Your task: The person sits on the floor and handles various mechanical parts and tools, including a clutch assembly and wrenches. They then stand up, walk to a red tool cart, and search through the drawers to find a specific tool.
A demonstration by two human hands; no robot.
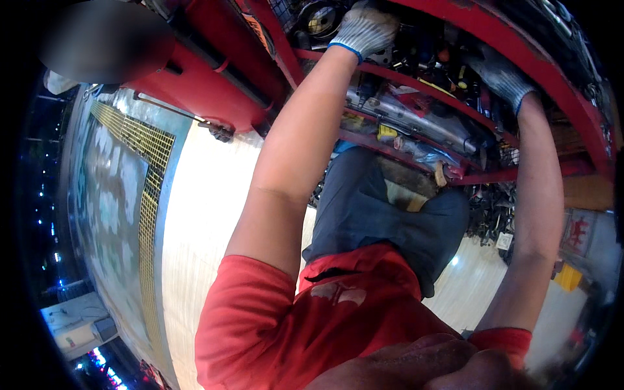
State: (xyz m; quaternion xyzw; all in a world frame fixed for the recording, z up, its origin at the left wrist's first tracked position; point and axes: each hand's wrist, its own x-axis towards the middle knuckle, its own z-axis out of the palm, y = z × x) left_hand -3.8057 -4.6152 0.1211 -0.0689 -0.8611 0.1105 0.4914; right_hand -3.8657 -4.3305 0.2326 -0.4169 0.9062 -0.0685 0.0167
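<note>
My left hand (368, 31), in a grey-white knit glove with a blue cuff, rests at the upper left of a red metal shelf rack (416, 83). Its fingers bend away at the picture's top edge, so their grip is hidden. Beside it lies a round metal-and-black reel-like part (320, 23). My right hand (502, 77), gloved the same way, reaches into the shelf's right side, its fingers lost in shadow among dark tools. Between both hands lies a jumble of small tools and parts (426, 55), too dark to name singly.
A lower shelf holds a long silver metal case (416, 120) and a yellow item (387, 131). At left stand a large red cylinder (195, 84) and yellow floor grating (146, 188). Dark metal parts (491, 211) are heaped at right, near a yellow box (568, 277).
</note>
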